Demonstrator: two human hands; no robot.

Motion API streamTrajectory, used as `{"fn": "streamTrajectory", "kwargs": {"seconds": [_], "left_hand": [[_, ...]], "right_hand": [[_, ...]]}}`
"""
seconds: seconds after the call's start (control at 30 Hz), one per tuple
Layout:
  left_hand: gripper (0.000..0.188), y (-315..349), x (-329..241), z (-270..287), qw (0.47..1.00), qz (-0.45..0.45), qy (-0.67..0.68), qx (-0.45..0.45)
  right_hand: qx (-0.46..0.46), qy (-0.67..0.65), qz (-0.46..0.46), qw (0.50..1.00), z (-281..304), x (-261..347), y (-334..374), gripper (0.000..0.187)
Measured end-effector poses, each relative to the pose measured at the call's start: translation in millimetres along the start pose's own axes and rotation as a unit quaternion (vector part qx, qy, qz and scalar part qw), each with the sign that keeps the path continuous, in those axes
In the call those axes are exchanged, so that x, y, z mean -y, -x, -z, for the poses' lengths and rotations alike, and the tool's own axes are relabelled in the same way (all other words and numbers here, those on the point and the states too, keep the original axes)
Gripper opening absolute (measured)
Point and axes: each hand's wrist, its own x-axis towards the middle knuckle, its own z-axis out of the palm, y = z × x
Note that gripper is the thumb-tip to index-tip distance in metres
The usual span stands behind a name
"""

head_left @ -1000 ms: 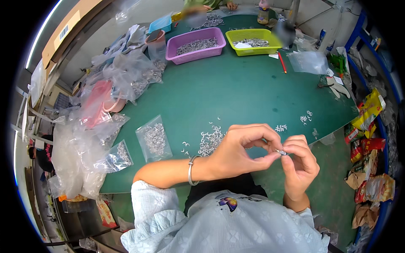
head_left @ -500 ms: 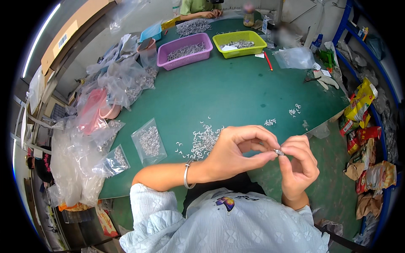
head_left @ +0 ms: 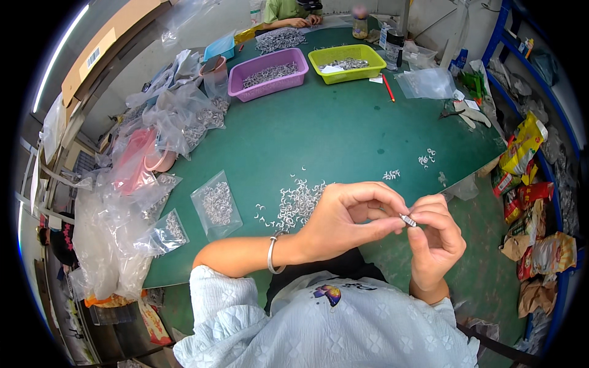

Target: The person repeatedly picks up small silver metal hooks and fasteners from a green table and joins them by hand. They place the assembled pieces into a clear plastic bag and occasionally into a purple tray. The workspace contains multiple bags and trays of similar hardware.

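Low in the frame's middle, the left hand and right hand both pinch one small silver ring piece with closed fingertips. A pile of silver rings lies on the green table just above.

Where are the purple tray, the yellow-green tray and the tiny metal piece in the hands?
purple tray [head_left: 299, 56], head view, on its far right rim.
yellow-green tray [head_left: 362, 72], head view, on its front wall.
metal piece [head_left: 408, 220], head view, on its middle, between the fingertips.
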Motion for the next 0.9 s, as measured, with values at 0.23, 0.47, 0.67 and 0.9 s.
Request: {"fn": "streamTrajectory", "kwargs": {"seconds": [0.23,0.47,0.67,0.9], "left_hand": [[0.017,2.1,1.8,-0.8,1.0,-0.002,0.028,0.001],[0.017,2.0,2.8,1.4,0.999,-0.001,0.033,0.007],[0.018,2.6,2.1,1.7,1.0,0.001,0.029,-0.006],[0.017,2.9,4.7,4.8,0.999,0.004,0.047,0.001]], "right_hand": [[0.001,0.024,0.02,1.0,-0.6,0.8,0.3,0.018],[-0.002,0.084,0.054,0.995,-1.3,1.4,0.3,0.021],[0.001,0.117,0.078,0.99,-1.7,0.5,-1.6,0.022],[0.003,0.116,0.081,0.99,-3.0,-1.3,-1.6,0.024]]}}
